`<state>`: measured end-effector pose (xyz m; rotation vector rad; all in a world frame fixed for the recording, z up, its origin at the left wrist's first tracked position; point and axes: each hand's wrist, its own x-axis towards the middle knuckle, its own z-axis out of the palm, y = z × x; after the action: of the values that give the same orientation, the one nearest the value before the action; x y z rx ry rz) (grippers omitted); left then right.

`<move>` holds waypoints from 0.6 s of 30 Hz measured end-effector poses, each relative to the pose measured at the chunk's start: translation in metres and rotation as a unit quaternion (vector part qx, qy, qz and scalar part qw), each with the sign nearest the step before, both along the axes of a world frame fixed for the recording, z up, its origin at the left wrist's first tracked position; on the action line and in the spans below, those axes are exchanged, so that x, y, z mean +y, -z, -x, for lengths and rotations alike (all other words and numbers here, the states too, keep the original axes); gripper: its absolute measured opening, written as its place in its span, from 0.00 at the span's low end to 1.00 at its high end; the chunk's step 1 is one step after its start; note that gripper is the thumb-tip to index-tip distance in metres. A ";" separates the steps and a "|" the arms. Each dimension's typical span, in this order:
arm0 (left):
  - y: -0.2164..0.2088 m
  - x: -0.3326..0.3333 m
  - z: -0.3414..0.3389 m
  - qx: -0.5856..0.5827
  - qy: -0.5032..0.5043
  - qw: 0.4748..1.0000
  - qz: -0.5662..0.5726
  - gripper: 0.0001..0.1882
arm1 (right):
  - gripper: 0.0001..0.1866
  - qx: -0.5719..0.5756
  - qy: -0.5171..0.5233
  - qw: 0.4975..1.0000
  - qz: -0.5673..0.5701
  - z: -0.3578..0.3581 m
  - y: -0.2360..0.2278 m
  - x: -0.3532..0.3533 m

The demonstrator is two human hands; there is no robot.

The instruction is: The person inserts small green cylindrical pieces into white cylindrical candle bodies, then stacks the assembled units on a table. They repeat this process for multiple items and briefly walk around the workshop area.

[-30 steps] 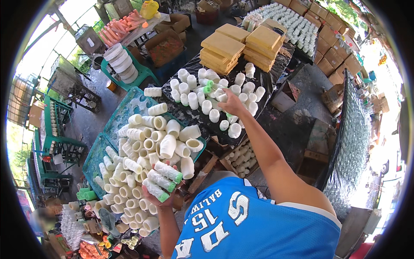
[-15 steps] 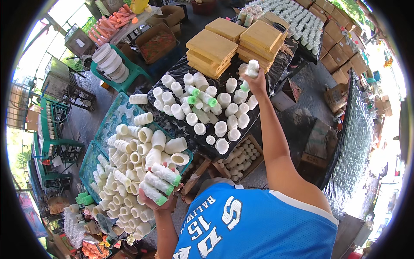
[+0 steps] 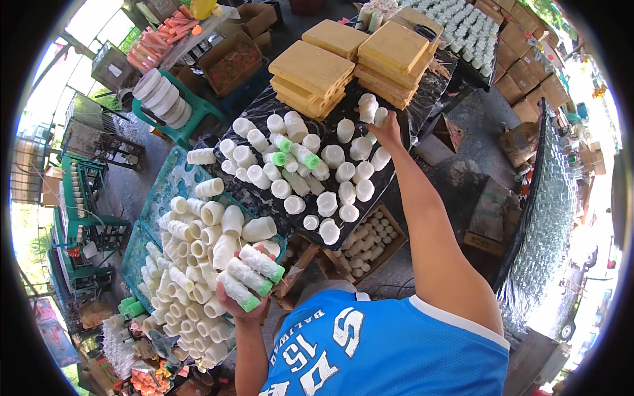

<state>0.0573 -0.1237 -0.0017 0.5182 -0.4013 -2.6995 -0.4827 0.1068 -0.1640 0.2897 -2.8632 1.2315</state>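
My left hand (image 3: 239, 309) is closed under three white candles with green ends (image 3: 247, 280). They lie side by side, their green ends toward my body. My right hand (image 3: 388, 132) reaches to the far side of the black-covered table (image 3: 267, 202), closed on a whitish candle (image 3: 381, 117). Right beside it is another white candle (image 3: 368, 108); whether my fingers also hold that one is hidden. Many white pillar candles (image 3: 327, 204) stand on the table near my right arm. Among them lie a few green-ended candles (image 3: 304, 156).
Stacked yellow wax slabs (image 3: 312, 69) sit at the table's far edge. Left of the table, a teal tray (image 3: 173, 173) bears a heap of hollow cream tubes (image 3: 191, 264). A box of candles (image 3: 376, 241) stands below. A green stool (image 3: 187, 125) holds white discs.
My right hand has come slightly nearer and left with the candle, which has turned so its green end is now hidden. My left hand still holds its candles, shifted slightly right.
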 end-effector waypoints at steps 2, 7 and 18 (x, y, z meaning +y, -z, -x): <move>0.001 0.001 -0.003 -0.011 -0.012 1.000 -0.003 0.49 | 0.43 -0.053 -0.021 0.998 0.005 0.002 0.000 -0.001; 0.003 -0.002 -0.007 -0.007 0.025 0.999 0.033 0.49 | 0.41 -0.123 -0.031 0.991 0.045 0.014 0.021 0.010; -0.015 0.005 0.008 0.001 0.032 0.999 0.025 0.49 | 0.33 -0.292 -0.016 0.952 0.088 0.011 0.011 -0.003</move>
<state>0.0489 -0.1190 0.0132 0.4972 -0.4922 -2.7425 -0.4940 0.1033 -0.1749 -0.0472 -3.1775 1.8327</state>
